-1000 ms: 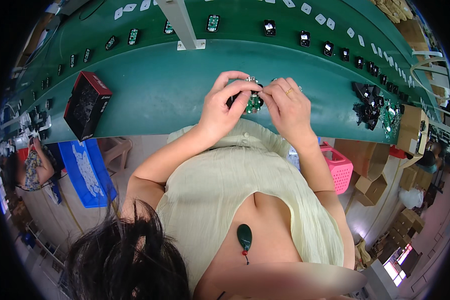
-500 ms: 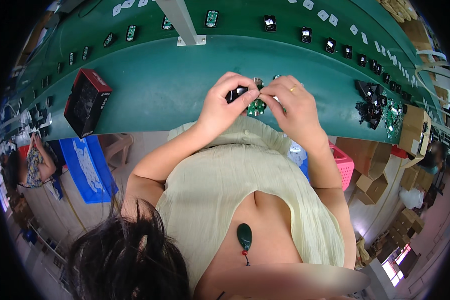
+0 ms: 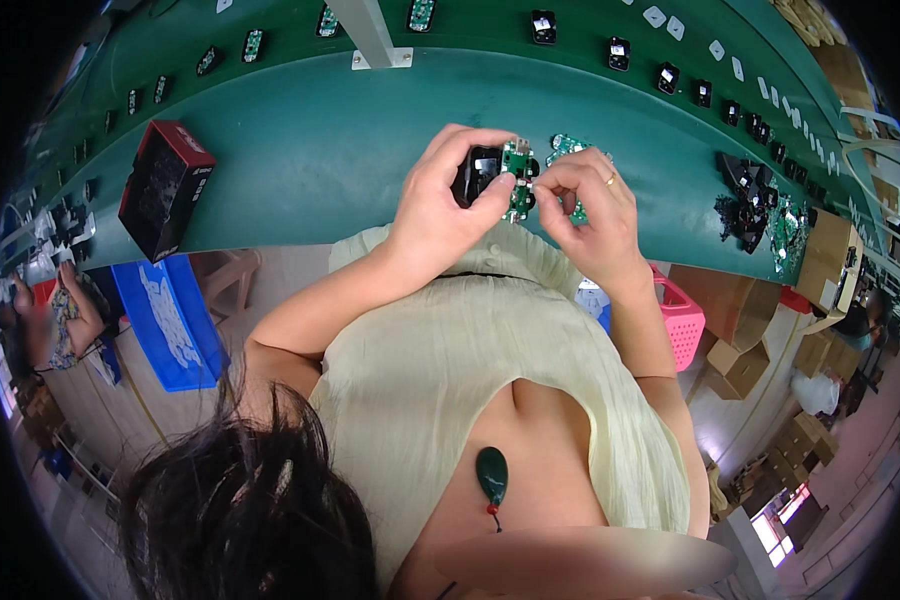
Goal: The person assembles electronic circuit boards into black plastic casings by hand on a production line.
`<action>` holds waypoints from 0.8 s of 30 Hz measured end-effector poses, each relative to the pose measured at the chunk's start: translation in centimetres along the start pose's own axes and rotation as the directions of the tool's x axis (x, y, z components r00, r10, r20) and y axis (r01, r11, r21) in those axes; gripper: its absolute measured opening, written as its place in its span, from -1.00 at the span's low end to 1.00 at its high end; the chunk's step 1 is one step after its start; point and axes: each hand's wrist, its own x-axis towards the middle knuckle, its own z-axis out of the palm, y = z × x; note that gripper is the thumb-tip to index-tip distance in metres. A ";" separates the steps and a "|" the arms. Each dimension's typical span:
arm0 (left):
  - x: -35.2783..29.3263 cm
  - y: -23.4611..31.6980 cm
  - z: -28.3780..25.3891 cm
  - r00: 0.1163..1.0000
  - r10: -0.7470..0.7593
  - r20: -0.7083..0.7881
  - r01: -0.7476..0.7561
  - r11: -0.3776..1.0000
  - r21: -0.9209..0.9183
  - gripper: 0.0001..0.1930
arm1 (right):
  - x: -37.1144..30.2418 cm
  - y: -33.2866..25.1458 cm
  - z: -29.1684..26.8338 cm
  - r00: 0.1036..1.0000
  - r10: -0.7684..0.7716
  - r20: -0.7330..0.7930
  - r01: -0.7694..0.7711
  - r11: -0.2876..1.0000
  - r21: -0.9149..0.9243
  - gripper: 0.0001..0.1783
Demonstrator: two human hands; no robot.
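My left hand (image 3: 440,185) is closed around a glossy black plastic case (image 3: 482,168) and a green circuit board (image 3: 516,160). The board stands along the case's right side, with my left thumb pressing near its middle. Thumb and fingertips of my right hand (image 3: 595,210) are pinched together just right of the board's edge; whatever is between them is too small to make out. More green circuit boards (image 3: 566,146) lie on the bench behind my right hand, which partly covers them.
On the green bench (image 3: 310,150), a black-and-red box (image 3: 167,190) stands left, and black cases (image 3: 745,200) and loose boards (image 3: 788,235) are piled right. Boards and cases line the far strip beyond a metal post (image 3: 375,35). A blue bin (image 3: 170,320) and pink basket (image 3: 680,325) are below.
My right hand has drawn slightly right, away from my left fingers. More of the held board and case now shows, and the boards behind my right hand are more visible.
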 end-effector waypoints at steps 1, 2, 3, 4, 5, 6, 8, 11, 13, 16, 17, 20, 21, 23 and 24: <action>0.1 0.0 -0.2 0.995 0.099 0.017 -0.100 0.990 0.095 -0.72 | 0.1 0.0 0.0 0.999 -0.045 0.007 0.045 0.999 -0.025 -0.78; 0.1 0.1 -0.3 0.980 0.194 0.048 -0.200 0.962 0.184 -0.72 | 0.2 -0.1 0.0 0.999 -0.044 0.009 0.044 0.999 -0.027 -0.78; 0.1 0.3 -0.3 0.980 0.194 0.047 -0.200 0.963 0.181 -0.72 | 0.3 -0.2 -0.1 0.998 -0.057 0.011 0.057 0.997 -0.045 -0.77; 0.1 0.5 -0.3 0.974 0.224 0.039 -0.228 0.952 0.207 -0.72 | 0.4 -0.4 -0.1 0.997 -0.070 0.014 0.071 0.996 -0.062 -0.77; 0.1 0.6 -0.3 0.966 0.255 0.031 -0.255 0.938 0.235 -0.72 | 0.4 -0.5 -0.1 0.997 -0.072 0.016 0.072 0.995 -0.061 -0.77; 0.1 0.6 -0.3 0.966 0.256 0.028 -0.255 0.938 0.235 -0.72 | 0.5 -0.6 0.0 0.997 -0.078 0.014 0.078 0.995 -0.061 -0.76; 0.0 0.7 -0.4 0.952 0.305 0.033 -0.301 0.907 0.295 -0.72 | 0.7 -0.7 0.1 0.996 -0.085 0.014 0.086 0.994 -0.062 -0.76; 0.0 1.1 -0.5 0.945 0.325 0.040 -0.319 0.889 0.327 -0.71 | 0.8 -0.8 0.1 0.995 -0.093 0.030 0.095 0.993 -0.072 -0.75; 0.0 1.1 -0.6 0.945 0.325 0.046 -0.321 0.888 0.330 -0.71 | 0.8 -0.9 0.2 0.996 -0.093 0.014 0.093 0.993 -0.072 -0.76; 0.0 1.1 -0.7 0.946 0.318 0.056 -0.318 0.889 0.331 -0.71 | 1.0 -1.0 0.2 0.993 -0.112 0.040 0.116 0.988 -0.101 -0.75; 0.0 1.1 -0.7 0.948 0.312 0.058 -0.313 0.891 0.329 -0.71 | 1.0 -1.0 0.2 0.993 -0.112 0.040 0.115 0.988 -0.102 -0.75; 0.0 1.2 -0.6 0.949 0.307 0.070 -0.312 0.887 0.340 -0.72 | 1.0 -1.1 0.3 0.991 -0.119 0.065 0.127 0.984 -0.126 -0.74; 0.0 1.2 -0.6 0.950 0.306 0.069 -0.311 0.887 0.340 -0.72 | 1.0 -1.2 0.3 0.985 -0.151 0.079 0.162 0.972 -0.171 -0.73; -0.1 1.2 -0.6 0.962 0.262 0.074 -0.271 0.908 0.319 -0.74 | 1.1 -1.3 0.4 0.979 -0.178 0.094 0.195 0.957 -0.214 -0.72; -0.1 1.2 -0.6 0.963 0.260 0.076 -0.270 0.909 0.318 -0.74 | 1.0 -1.2 0.4 0.979 -0.180 0.091 0.195 0.960 -0.200 -0.71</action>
